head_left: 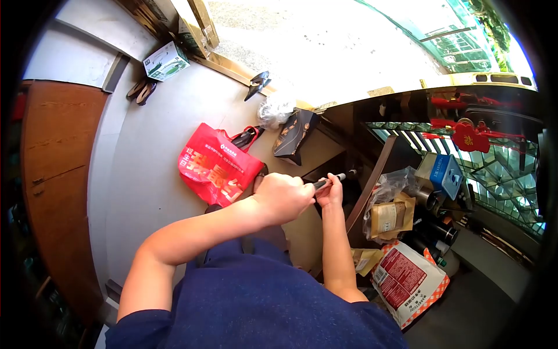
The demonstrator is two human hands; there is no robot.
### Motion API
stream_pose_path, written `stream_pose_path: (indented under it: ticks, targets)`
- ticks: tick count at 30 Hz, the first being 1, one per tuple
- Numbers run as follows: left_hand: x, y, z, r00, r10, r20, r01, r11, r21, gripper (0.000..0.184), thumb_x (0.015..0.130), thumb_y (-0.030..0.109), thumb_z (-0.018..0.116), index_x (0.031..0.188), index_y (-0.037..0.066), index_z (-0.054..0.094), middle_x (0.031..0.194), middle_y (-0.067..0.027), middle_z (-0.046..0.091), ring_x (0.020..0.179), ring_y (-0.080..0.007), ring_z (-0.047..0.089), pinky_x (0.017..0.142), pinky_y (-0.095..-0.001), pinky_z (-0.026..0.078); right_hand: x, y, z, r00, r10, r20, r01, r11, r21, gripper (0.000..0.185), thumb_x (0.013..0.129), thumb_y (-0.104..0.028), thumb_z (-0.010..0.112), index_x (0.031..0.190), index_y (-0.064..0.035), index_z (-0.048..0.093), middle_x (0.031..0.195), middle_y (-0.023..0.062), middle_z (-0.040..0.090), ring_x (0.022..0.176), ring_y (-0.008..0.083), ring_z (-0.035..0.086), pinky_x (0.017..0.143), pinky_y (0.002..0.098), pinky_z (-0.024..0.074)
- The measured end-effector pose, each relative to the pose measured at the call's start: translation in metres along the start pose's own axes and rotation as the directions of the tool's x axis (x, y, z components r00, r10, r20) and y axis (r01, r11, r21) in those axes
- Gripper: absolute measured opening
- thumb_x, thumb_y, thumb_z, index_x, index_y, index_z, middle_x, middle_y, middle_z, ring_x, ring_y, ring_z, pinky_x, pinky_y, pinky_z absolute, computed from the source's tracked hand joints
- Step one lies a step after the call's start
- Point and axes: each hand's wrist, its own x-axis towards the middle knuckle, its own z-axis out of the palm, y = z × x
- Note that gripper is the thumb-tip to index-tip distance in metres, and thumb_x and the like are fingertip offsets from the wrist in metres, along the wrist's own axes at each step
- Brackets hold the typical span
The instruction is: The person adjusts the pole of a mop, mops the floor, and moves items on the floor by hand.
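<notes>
Floor: smooth, pale grey floor [139,163] fills the left and middle of my head view, with bright sunlit ground [325,46] outside, beyond a wooden threshold [232,70].
Left edge: I have a brown wooden cabinet [64,174] running down that side.
Rod: slim, black, stick-like rod with a pale part near its far end [319,185], held in the air between both hands, above the navy shirt [261,302]; I can't tell what it is.
Left hand: bare hand [283,199], fingers clenched round the rod's near end.
Right hand: bare hand [330,192], fingers pinching the rod farther along.
Red bag: glossy red carrier bag with yellow and white lettering [221,166], on the floor just beyond the left forearm.
By the threshold: black patterned box-shaped bag [295,135], crumpled clear plastic bag [273,110] beside it, black shoe [257,85] near both.
Upper left: white-and-green carton [166,61], dark pair of shoes [141,92] close by.
Right side: I see a blue-and-white box [446,176], a brown paper packet [390,218] and a white packet with orange checked edging [407,279].
</notes>
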Motion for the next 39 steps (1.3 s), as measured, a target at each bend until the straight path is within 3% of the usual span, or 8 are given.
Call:
stream_pose_path:
  ticks: [3,7,10,12,14,24,30,39]
  targets:
    - [0.025,0.008,0.054,0.995,-0.022,0.092,0.030,0.996,-0.086,0.019,0.070,0.023,0.057,0.077,0.007,0.049,0.058,-0.0080,0.052,0.050,-0.0219,0.054,0.041,-0.0328,0.043,0.057,-0.032,-0.043,0.951,-0.107,-0.290,0.102,0.994,-0.033,0.009,0.069,-0.008,0.051,0.068,-0.0045,0.042,0.059,0.0075,0.051,0.050,0.0174,0.053,0.049,0.0274,0.0478]
    - [0.019,-0.002,0.102,0.967,-0.138,0.215,0.151,0.987,-0.046,0.020,0.069,0.022,0.058,0.079,0.007,0.050,0.058,-0.0086,0.052,0.051,-0.0225,0.055,0.042,-0.0333,0.043,0.087,-0.035,-0.070,0.917,-0.061,-0.394,-0.009,0.985,-0.174,0.009,0.070,-0.009,0.051,0.070,-0.0057,0.042,0.057,0.0057,0.051,0.048,0.0148,0.052,0.041,0.0242,0.0443]
    - [0.008,-0.017,0.056,0.954,-0.240,0.183,0.252,0.967,-0.046,0.021,0.068,0.022,0.058,0.081,0.007,0.051,0.059,-0.0086,0.052,0.052,-0.0231,0.055,0.043,-0.0344,0.042,0.070,-0.031,-0.026,0.956,0.011,-0.292,-0.127,0.916,-0.381,0.011,0.067,-0.007,0.052,0.063,-0.0058,0.042,0.051,0.0042,0.047,0.042,0.0123,0.048,0.036,0.0211,0.0411]
    - [0.000,-0.028,0.015,0.945,-0.302,0.127,0.308,0.951,-0.026,0.021,0.068,0.023,0.058,0.082,0.008,0.053,0.059,-0.0083,0.052,0.054,-0.0233,0.055,0.045,-0.0348,0.042,0.050,-0.017,0.020,0.971,0.007,-0.240,-0.099,0.923,-0.373,0.014,0.068,-0.008,0.052,0.058,-0.0078,0.043,0.049,0.0013,0.044,0.035,0.0077,0.036,0.029,0.0167,0.0234]
    - [-0.010,-0.028,-0.025,0.931,-0.351,0.100,0.350,0.936,0.026,0.019,0.067,0.024,0.059,0.080,0.009,0.055,0.059,-0.0078,0.052,0.054,-0.0237,0.054,0.047,-0.0348,0.041,0.040,-0.002,0.048,0.985,0.057,-0.162,-0.116,0.916,-0.384,0.015,0.070,-0.008,0.049,0.057,-0.0086,0.041,0.049,0.0006,0.042,0.034,0.0066,0.032,0.030,0.0170,0.0199]
    - [-0.029,0.026,-0.126,0.951,-0.306,0.036,0.296,0.940,0.170,0.018,0.067,0.025,0.061,0.076,0.010,0.058,0.055,-0.0054,0.049,0.047,-0.0197,0.050,0.042,-0.0304,0.037,-0.039,0.014,0.113,0.997,0.066,0.031,-0.056,0.962,-0.268,0.009,0.069,-0.008,0.050,0.063,-0.0047,0.045,0.052,0.0046,0.046,0.036,0.0077,0.034,0.030,0.0186,0.0194]
    - [-0.075,0.059,-0.176,0.972,-0.227,-0.066,0.234,0.963,0.132,0.022,0.066,0.025,0.063,0.075,0.006,0.060,0.047,-0.0035,0.039,0.038,-0.0175,0.041,0.036,-0.0290,0.031,-0.099,0.046,0.118,0.925,0.231,0.302,-0.209,0.973,-0.101,0.012,0.077,-0.013,0.048,0.069,-0.0053,0.044,0.063,0.0052,0.051,0.046,0.0086,0.044,0.031,0.0169,0.0271]
    - [-0.099,0.040,-0.159,0.977,-0.203,-0.066,0.201,0.979,-0.041,0.020,0.063,0.025,0.066,0.075,0.010,0.061,0.047,-0.0007,0.036,0.037,-0.0131,0.039,0.034,-0.0258,0.029,-0.132,0.043,0.083,0.987,0.074,0.145,-0.059,0.993,-0.105,0.013,0.079,-0.017,0.050,0.071,-0.0072,0.048,0.064,0.0048,0.053,0.055,0.0113,0.052,0.034,0.0188,0.0305]
